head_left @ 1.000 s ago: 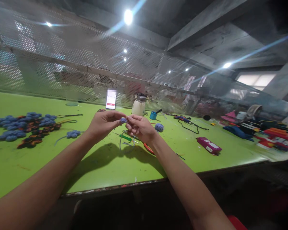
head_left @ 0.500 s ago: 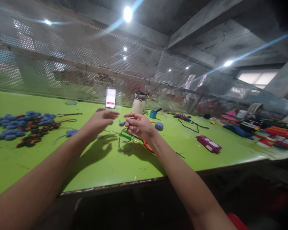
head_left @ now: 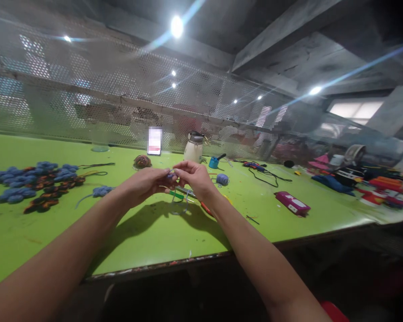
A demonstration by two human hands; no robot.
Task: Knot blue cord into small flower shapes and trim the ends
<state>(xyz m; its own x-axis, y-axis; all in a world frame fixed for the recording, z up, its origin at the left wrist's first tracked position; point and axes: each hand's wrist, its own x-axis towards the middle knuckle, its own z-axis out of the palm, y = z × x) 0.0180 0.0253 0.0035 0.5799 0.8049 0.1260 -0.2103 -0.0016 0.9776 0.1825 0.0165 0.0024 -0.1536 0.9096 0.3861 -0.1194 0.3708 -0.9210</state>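
My left hand (head_left: 151, 180) and my right hand (head_left: 193, 175) meet above the green table, fingertips close together. Between them both pinch a small piece of blue-purple yarn (head_left: 170, 175), mostly covered by the fingers. A loose strand of this yarn (head_left: 179, 212) hangs in a loop below the hands. Beneath them lie a green-handled tool (head_left: 177, 195) and red-handled scissors (head_left: 206, 209), partly hidden by my right hand and wrist. To the right of my right hand sits a small blue yarn ball (head_left: 222, 179).
Blue and dark orange crocheted flowers (head_left: 43, 179) lie at the left. Behind the hands are a multicoloured yarn ball (head_left: 142, 161), a lit phone (head_left: 155, 141) and a bottle (head_left: 194, 146). A purple box (head_left: 292, 203) and black cords (head_left: 270, 174) are at the right.
My left hand has moved right and down and closed on the yarn piece at my right fingertips. The multicoloured ball behind it now shows more fully.
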